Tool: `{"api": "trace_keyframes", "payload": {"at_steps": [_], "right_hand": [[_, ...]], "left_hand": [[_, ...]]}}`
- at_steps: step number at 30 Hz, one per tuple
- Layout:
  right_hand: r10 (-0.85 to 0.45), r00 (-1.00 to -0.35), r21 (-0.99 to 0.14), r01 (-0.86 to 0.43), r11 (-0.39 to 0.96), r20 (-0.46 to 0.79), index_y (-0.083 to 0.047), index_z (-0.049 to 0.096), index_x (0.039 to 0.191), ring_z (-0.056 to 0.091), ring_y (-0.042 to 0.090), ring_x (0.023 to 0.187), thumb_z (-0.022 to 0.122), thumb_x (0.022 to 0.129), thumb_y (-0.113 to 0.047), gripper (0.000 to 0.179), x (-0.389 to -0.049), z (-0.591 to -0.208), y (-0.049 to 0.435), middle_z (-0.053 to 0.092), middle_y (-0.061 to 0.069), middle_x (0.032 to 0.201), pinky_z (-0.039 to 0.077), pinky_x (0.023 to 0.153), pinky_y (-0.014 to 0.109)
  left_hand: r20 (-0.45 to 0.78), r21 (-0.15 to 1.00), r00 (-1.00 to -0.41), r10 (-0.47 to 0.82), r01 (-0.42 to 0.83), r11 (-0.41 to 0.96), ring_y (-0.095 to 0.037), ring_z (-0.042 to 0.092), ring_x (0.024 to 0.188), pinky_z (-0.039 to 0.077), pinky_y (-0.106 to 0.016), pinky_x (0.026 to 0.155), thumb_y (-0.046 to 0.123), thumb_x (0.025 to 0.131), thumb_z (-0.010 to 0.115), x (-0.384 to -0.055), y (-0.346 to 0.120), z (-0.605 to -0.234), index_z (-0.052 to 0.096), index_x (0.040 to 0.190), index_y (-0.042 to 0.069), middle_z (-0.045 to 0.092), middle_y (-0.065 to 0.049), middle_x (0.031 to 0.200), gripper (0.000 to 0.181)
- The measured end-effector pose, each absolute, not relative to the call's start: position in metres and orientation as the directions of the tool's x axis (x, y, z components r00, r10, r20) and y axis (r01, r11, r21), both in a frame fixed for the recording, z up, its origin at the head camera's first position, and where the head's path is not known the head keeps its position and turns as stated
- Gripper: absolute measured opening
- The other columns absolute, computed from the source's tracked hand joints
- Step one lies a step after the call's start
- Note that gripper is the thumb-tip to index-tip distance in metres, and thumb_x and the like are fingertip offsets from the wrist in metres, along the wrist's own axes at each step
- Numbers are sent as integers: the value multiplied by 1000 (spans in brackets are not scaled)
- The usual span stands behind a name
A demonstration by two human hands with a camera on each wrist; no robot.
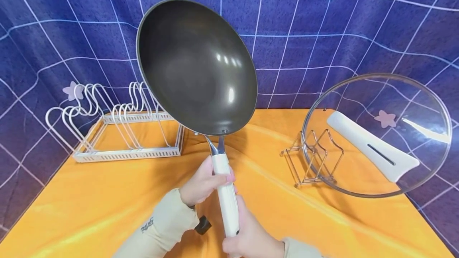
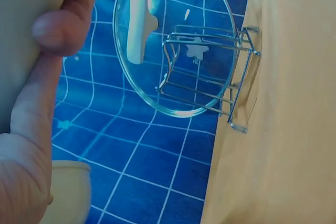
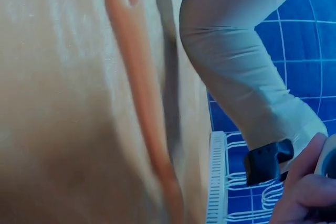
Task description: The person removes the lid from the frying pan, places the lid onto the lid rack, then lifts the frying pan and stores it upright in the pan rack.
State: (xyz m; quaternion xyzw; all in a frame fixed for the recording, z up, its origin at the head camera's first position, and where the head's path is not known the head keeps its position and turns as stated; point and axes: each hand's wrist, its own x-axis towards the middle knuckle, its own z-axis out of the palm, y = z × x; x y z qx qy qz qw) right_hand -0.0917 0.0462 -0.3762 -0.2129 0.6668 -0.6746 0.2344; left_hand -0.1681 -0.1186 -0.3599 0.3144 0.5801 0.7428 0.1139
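Note:
A frying pan [image 1: 197,67] with a dark inside is held up in the head view, its open face tilted toward me. Its long white handle [image 1: 226,194] slants down toward the front edge. My left hand [image 1: 202,182] grips the upper part of that handle, thumb laid across the front. Lower down, my right hand [image 1: 252,230] grips the handle near its end. In the left wrist view, the left thumb and palm press along the pale handle [image 2: 26,30].
At left stands a white pan rack [image 1: 127,152] with curved wire dividers. A small wire stand [image 1: 315,178] at right holds a glass lid [image 1: 376,194] upright, with a white grip [image 1: 373,146]. Orange cloth [image 1: 287,218] covers the table; a blue checked curtain [image 1: 279,19] hangs behind.

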Motion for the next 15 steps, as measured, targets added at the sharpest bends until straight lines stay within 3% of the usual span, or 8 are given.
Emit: {"api": "trace_keyframes", "payload": {"at_steps": [2, 5, 9, 12, 15], "right_hand": [[-620, -785, -999, 29, -22, -9, 1, 19, 135, 43, 21, 83, 58, 61, 11, 85, -93, -377, 47, 38, 14, 102, 42, 64, 24], [-641, -767, -999, -2, -44, 29, -1, 15, 140, 43, 23, 86, 57, 62, 11, 90, -96, -379, 48, 36, 16, 105, 43, 65, 24], [-661, -746, -996, -44, -73, 81, -1, 12, 143, 39, 27, 97, 59, 61, 8, 94, -98, -382, 48, 32, 17, 117, 40, 78, 26], [-674, -729, -992, -70, -102, 120, -2, 7, 146, 37, 28, 104, 61, 61, 6, 101, -98, -383, 46, 29, 16, 125, 36, 87, 27], [-686, -711, -987, -102, -121, 158, -5, 0, 149, 37, 28, 104, 62, 62, 5, 107, -100, -382, 46, 26, 18, 129, 37, 87, 27]], "left_hand": [[344, 929, -772, 535, 199, -311, -15, 66, 69, 57, -35, 68, -9, 85, 47, -167, -118, -358, 38, 101, -3, 61, -1, 82, 20], [374, 917, -754, 540, 213, -339, -15, 67, 72, 57, -35, 69, -11, 85, 47, -167, -117, -356, 37, 97, -15, 60, -2, 84, 16], [383, 910, -744, 548, 201, -362, -16, 69, 74, 57, -35, 71, -11, 85, 49, -165, -118, -352, 33, 95, -24, 59, -4, 84, 23], [388, 906, -741, 548, 198, -373, -16, 69, 72, 58, -36, 70, -11, 84, 51, -163, -120, -348, 34, 93, -23, 59, -3, 84, 23], [412, 897, -727, 550, 217, -386, -16, 69, 71, 58, -36, 68, -9, 83, 54, -164, -120, -344, 36, 90, -21, 60, -2, 81, 23]]}}
